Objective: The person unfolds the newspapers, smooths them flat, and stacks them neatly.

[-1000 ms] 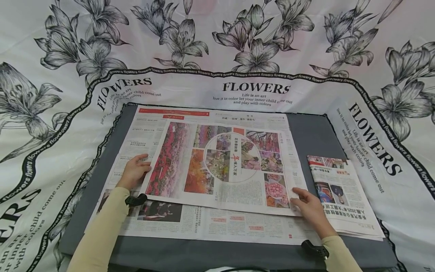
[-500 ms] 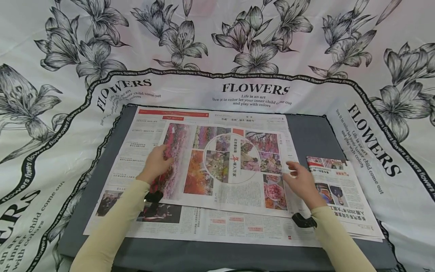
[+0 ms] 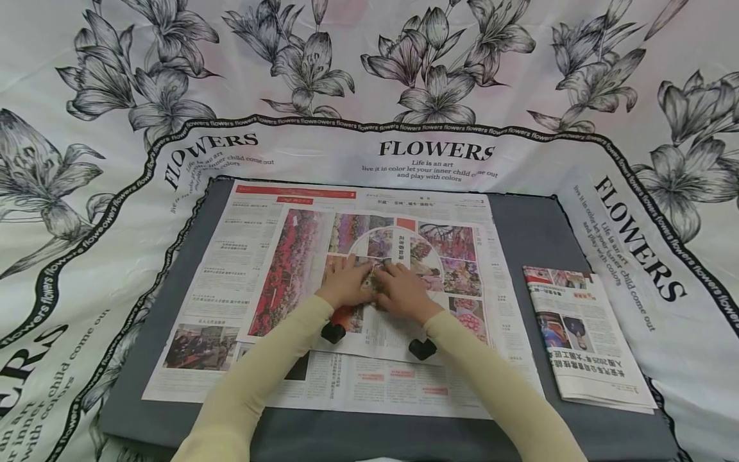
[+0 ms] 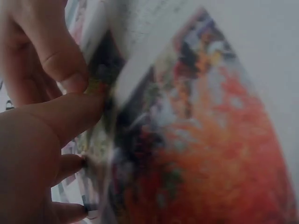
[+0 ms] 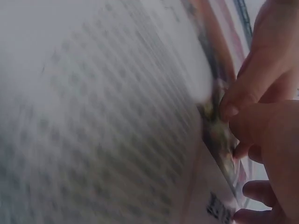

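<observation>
A newspaper page with flower photos (image 3: 288,276) lies turned on top of a larger spread newspaper (image 3: 222,256). In the head view, my left hand (image 3: 346,283) rests on the middle of the upper page, over its round photo collage. Beside it my right hand (image 3: 405,292) rests on the same page, fingers pointing away from me. The two thumbs meet, as both wrist views show. Fingertips of my left hand (image 4: 42,126) touch the printed paper near an orange photo. Those of my right hand (image 5: 266,140) touch it beside a block of text.
A folded newspaper (image 3: 586,346) lies at the right of the dark grey table (image 3: 346,433). Floral cloth with printed lettering (image 3: 435,151) surrounds the table at the back and sides.
Both hands have moved inward from the left and right edges of the upper page and now meet at its middle. The newspapers lie about where they were.
</observation>
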A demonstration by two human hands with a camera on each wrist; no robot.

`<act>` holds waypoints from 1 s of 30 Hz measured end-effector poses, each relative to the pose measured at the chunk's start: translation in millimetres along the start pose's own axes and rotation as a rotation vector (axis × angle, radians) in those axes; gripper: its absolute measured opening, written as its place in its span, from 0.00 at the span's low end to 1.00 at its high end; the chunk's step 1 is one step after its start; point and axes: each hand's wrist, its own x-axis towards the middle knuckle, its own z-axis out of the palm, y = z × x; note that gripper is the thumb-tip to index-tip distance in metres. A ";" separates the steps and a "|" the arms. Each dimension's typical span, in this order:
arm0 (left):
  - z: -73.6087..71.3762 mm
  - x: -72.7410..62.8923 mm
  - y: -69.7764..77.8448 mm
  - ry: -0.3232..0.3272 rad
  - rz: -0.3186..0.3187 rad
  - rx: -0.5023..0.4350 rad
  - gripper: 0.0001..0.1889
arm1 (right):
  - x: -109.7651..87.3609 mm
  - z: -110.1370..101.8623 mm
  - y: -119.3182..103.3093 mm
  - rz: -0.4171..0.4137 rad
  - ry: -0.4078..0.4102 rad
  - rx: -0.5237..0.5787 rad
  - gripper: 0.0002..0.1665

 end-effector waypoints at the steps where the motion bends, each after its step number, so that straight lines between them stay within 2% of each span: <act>1: 2.4 0.4 0.2 -0.006 -0.008 0.003 0.39 | 1.6 3.6 -1.5 -0.010 0.005 -0.009 0.32; 6: 8.4 -1.1 -7.1 0.005 -0.032 -0.014 0.40 | 1.0 15.2 2.9 -0.007 0.031 -0.011 0.29; 9: 8.2 -5.1 -17.9 0.027 -0.030 -0.041 0.40 | -5.1 19.9 13.7 0.002 0.048 -0.006 0.29; 14: 3.9 -19.4 -50.3 0.109 -0.053 -0.066 0.42 | -24.8 18.0 39.2 0.058 0.059 0.020 0.33; 18: -2.1 -35.4 -81.3 0.169 -0.100 -0.072 0.43 | -48.1 9.2 62.0 0.147 0.070 0.044 0.34; 23: -8.9 -54.8 -115.3 0.236 -0.154 -0.076 0.42 | -77.9 -0.2 92.0 0.212 0.095 0.054 0.34; 26: -10.8 -62.5 -128.2 0.258 -0.172 -0.080 0.41 | -91.6 -4.7 107.1 0.254 0.119 0.051 0.35; 30: -11.5 -67.5 -133.9 0.246 -0.182 -0.081 0.42 | -101.5 -6.8 119.3 0.291 0.137 0.038 0.36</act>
